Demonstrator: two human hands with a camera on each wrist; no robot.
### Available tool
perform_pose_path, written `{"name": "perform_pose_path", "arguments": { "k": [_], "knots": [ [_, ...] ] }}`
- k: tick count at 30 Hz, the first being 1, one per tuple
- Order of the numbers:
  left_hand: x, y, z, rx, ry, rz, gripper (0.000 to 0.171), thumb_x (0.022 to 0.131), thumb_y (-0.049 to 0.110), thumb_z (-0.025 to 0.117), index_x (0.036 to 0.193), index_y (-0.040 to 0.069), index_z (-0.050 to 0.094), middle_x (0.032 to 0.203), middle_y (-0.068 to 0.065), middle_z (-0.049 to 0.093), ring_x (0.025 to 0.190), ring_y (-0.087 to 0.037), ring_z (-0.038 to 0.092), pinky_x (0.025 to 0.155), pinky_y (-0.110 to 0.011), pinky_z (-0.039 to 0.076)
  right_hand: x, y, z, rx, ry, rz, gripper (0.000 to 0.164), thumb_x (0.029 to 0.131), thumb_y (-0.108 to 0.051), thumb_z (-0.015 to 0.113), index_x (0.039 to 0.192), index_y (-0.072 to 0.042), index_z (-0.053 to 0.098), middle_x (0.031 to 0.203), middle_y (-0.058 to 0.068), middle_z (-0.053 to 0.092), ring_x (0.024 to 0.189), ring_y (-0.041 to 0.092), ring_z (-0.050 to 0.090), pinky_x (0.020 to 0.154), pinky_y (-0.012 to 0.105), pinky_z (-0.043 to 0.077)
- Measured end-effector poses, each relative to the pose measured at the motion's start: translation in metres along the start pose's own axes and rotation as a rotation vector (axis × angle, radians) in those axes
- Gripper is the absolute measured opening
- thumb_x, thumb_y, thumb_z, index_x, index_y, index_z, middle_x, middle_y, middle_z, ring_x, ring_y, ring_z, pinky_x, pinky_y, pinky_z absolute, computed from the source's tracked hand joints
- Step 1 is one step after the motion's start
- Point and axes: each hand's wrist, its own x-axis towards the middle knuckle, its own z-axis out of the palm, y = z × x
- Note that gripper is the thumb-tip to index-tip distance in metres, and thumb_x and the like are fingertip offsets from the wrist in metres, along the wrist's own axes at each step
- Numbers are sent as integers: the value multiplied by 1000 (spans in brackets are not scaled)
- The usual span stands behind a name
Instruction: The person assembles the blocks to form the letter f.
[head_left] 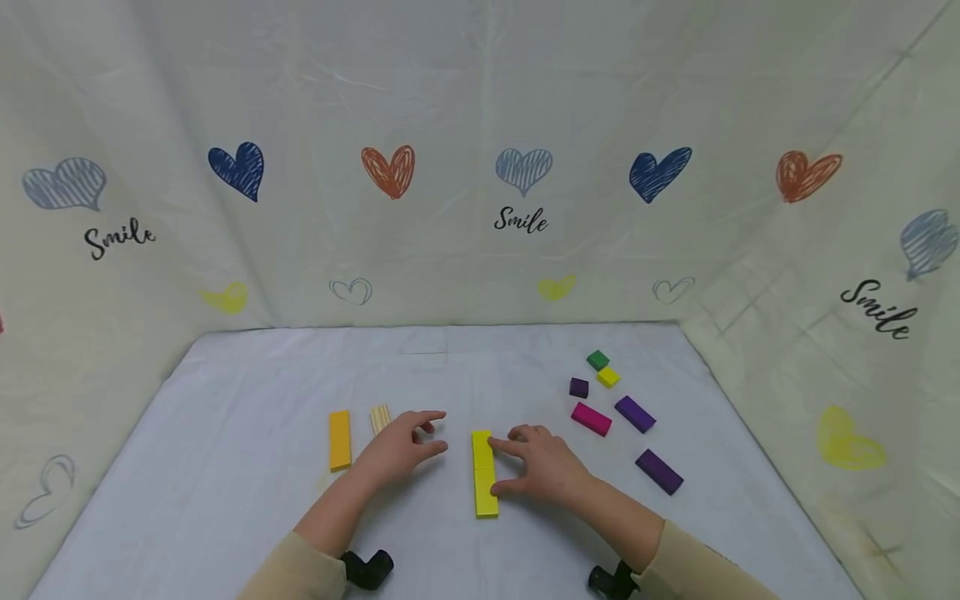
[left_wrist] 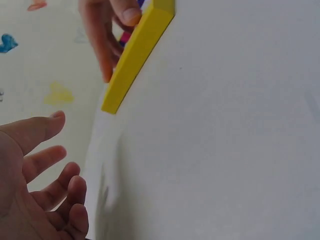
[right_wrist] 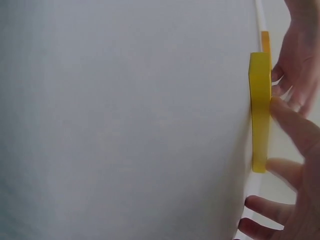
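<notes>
Two yellow blocks (head_left: pixel 486 496) lie end to end in a line in the middle of the white table, the far one meeting the near one at a thin seam. My right hand (head_left: pixel 543 467) is at their right side, thumb and index finger stretched out and touching that side. In the right wrist view the yellow blocks (right_wrist: pixel 260 115) look like one long bar beside the fingertips. My left hand (head_left: pixel 397 450) hovers left of them, holding nothing, its thumb and fingers apart. Just behind it are some pale wooden pieces (head_left: pixel 380 417), partly hidden by the hand.
An orange block (head_left: pixel 340 440) lies left of the left hand. To the right are a pink block (head_left: pixel 591 419), two long purple blocks (head_left: pixel 659 472), a small dark purple block (head_left: pixel 579 387), a green block (head_left: pixel 597 360) and a small yellow block (head_left: pixel 608 377). A printed cloth wall (head_left: pixel 450 250) rises behind.
</notes>
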Motion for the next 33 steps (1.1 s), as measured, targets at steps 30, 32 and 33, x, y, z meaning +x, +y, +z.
{"name": "perform_pose_path", "arguments": {
  "k": [30,32,33],
  "knots": [
    [-47,-73,-103,16,95,-209,66,93,34,69,149,9,44,128,-18,55,109,-34,54,82,-43,52,-1,-1,-1,26,-14,14,77,72,-61,79,141,-34,57,132,6,57,123,32,48,98,56,44],
    [-44,-78,-103,20,78,-222,68,92,35,70,149,8,43,128,-19,54,109,-34,53,83,-45,51,-1,-1,-1,26,-15,13,77,72,-61,79,141,-34,57,132,6,57,123,32,49,97,56,45],
    [-42,-80,-102,23,69,-235,69,92,36,70,149,9,43,129,-19,54,108,-33,53,84,-45,50,0,-1,-1,25,-15,13,77,72,-61,79,141,-34,57,132,6,57,123,31,49,97,56,45]
  ]
}}
